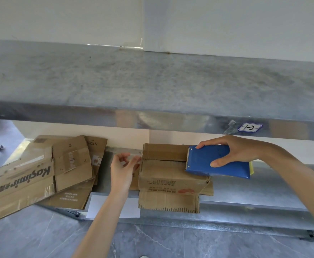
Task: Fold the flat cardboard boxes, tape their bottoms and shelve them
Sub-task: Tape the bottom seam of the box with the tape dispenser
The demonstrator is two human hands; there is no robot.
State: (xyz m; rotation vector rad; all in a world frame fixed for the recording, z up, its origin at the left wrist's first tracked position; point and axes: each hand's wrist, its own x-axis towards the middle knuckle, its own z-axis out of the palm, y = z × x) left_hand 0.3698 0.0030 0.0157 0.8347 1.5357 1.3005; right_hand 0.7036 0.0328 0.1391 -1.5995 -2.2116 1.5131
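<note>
My blue tape dispenser (217,161) hides the right end of the top seam of the folded box (171,175); only a yellow sliver (251,167) shows behind it. The flat cardboard pile (20,177) runs off the frame's left edge. The fingertips of my left hand (120,172) blur, so whether they pinch anything I cannot tell.

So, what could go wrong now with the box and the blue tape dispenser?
1. The box sticks out over the front edge of the shelf; pressing down with the tape dispenser may tip it off.
2. The forefinger of the right hand lies close to the dispenser's toothed blade; it may get scratched.
3. The pile of flat cardboard overhangs the shelf at the left; the left hand could knock it down.
</note>
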